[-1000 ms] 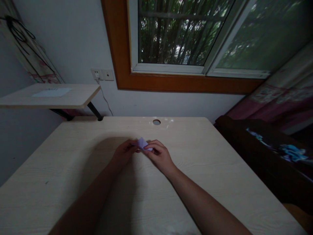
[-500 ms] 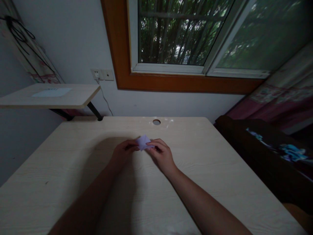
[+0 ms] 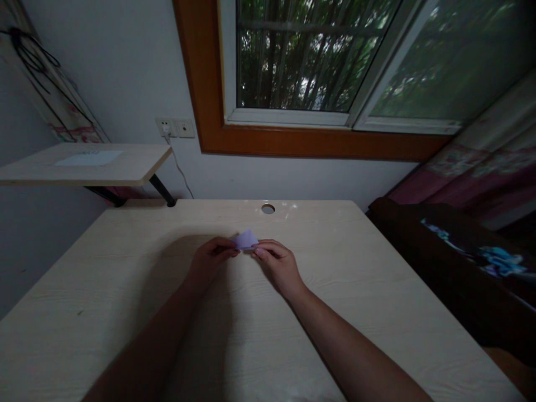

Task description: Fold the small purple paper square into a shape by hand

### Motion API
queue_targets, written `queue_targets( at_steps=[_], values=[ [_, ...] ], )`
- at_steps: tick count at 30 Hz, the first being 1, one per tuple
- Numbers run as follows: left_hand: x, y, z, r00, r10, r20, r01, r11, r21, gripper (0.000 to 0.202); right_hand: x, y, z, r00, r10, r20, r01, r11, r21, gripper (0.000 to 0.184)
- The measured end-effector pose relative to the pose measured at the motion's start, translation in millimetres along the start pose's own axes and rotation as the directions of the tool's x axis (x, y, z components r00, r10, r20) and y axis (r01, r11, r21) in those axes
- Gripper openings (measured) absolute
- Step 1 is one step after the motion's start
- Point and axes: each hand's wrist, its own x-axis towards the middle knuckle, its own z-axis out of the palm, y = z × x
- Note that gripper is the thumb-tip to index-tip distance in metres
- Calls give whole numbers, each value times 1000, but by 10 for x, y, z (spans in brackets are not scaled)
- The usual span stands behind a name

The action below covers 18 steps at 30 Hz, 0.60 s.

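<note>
Pale wooden desk point(image 3: 377, 290) under the window, pretty dim from where I watched. Left hand point(image 3: 210, 261) and right hand point(image 3: 278, 266) both pinched the small lilac paper point(image 3: 245, 240), lying crosswise just beyond their fingertips, equally near each.

This is a room in a home, likely a bedroom. A pale wooden desk point(image 3: 377, 290) stands under a wood-framed window point(image 3: 293, 139) looking onto trees. A patterned curtain point(image 3: 481, 162) hangs at the right, a wall socket point(image 3: 176, 128) sits beside a small shelf point(image 3: 84, 164), and dark furniture point(image 3: 452, 268) holds cloth.
</note>
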Motion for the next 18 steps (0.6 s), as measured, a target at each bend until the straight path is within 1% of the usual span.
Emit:
queue_targets(
  at_steps=[3, 6, 8, 11, 14, 18],
  values=[
    [-3, 15, 3, 1000, 10, -15, -10, 1000, -1, 21, -3, 21, 8, 999, 46, 20, -47, 996, 76, 13],
    [-6, 34, 11, 1000, 14, -28, -14, 1000, -23, 25, -5, 14, 13, 997, 66, 51, -72, 989, 131, 12],
    [-14, 52, 19, 1000, 22, -17, -22, 1000, -21, 21, -6, 3, 17, 996, 68, 62, -77, 985, 156, 11],
    [-30, 75, 28, 1000, 27, -3, -27, 1000, -11, 16, -5, 1, 21, 996, 68, 57, -76, 985, 156, 12],
    [-34, 63, 21, 1000, 11, 4, -11, 1000, -17, 16, 0, 19, 24, 997, 71, 43, -76, 985, 154, 13],
    [-10, -5, -2, 1000, 5, -26, -5, 1000, 15, 16, 7, 24, 19, 998, 58, 26, -61, 992, 113, 18]
  ],
)
